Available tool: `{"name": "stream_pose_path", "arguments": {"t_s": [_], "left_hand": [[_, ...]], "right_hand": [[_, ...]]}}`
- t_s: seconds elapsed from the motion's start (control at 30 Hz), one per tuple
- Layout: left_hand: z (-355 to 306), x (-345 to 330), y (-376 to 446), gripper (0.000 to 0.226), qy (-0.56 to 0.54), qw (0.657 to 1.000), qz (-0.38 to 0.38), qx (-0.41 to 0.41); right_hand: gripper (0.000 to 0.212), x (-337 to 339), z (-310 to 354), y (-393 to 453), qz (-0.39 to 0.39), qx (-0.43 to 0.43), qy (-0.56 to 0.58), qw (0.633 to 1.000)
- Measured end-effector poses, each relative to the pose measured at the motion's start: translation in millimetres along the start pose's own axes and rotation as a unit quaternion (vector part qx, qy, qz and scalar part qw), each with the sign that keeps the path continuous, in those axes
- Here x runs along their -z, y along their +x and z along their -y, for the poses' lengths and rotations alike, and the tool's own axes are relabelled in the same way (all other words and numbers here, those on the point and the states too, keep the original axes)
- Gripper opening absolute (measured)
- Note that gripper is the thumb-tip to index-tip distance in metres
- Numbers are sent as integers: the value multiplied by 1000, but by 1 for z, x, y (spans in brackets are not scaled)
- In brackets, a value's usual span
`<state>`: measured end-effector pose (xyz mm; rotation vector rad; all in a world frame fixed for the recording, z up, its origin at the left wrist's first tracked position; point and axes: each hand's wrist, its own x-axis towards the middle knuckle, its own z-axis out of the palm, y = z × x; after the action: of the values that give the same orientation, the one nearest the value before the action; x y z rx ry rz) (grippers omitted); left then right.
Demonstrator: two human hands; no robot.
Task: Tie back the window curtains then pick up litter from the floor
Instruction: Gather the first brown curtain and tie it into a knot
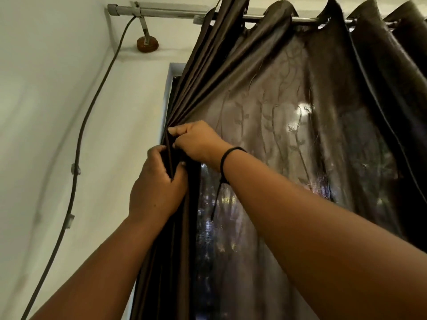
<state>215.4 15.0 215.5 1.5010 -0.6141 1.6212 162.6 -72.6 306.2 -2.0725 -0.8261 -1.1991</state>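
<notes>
Left hand: the left hand (pixel 157 190) is reaching up and gripping the bunched dark curtain (pixel 231 72) at the left side of the window, fingers and thumb curling round a thick gather of folds.
Right hand: the right hand (pixel 198 142) is working just above the left one, fingertips bending in and pinching the same gather; whether a separate tie is between them cannot be told.
Curtain: it is hanging from the rod (pixel 161 12) by rings and is being drawn toward the left edge of the window frame (pixel 167 93), the folds fanning out from the hands up to the rod.
Sheer curtain: a thin leaf-patterned sheer curtain (pixel 272 125) is hanging behind the right forearm and covering the glass, with light coming through it.
Wrist: a black cord bracelet (pixel 225 158) is sitting on the right wrist, its loose end dangling.
Wall: a dark cable (pixel 79 144) is running down the pale wall (pixel 46 112) to the left of the hands, held by clips.
Bracket: a rod bracket with a round brown base (pixel 147 43) is fixed to the wall near the rod's left end.
Floor litter: not in view.
</notes>
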Motion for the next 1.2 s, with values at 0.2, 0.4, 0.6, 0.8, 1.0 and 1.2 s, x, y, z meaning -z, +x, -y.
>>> {"name": "stream_pose_path", "arguments": {"t_s": [0.2,0.4,0.6,0.8,1.0,1.2], "left_hand": [[-17,-25,-10,67,76,992,88,38],[-54,-60,-15,36,100,993,62,-16],[-114,-104,-28,42,76,996,44,-15],[-173,-156,-41,53,19,995,73,61],[-215,-202,-44,10,19,995,93,35],[-256,-240,-55,19,-31,990,135,14]], "right_hand": [[26,31,-26,-34,17,10,-155,988],[35,112,-73,-60,-288,-44,-428,856],[70,192,-123,-81,-308,-187,-383,851],[9,228,-151,-101,-259,-78,-292,917],[11,248,-167,-104,-244,-42,-312,917],[26,273,-180,-108,-261,-30,-330,907]]}}
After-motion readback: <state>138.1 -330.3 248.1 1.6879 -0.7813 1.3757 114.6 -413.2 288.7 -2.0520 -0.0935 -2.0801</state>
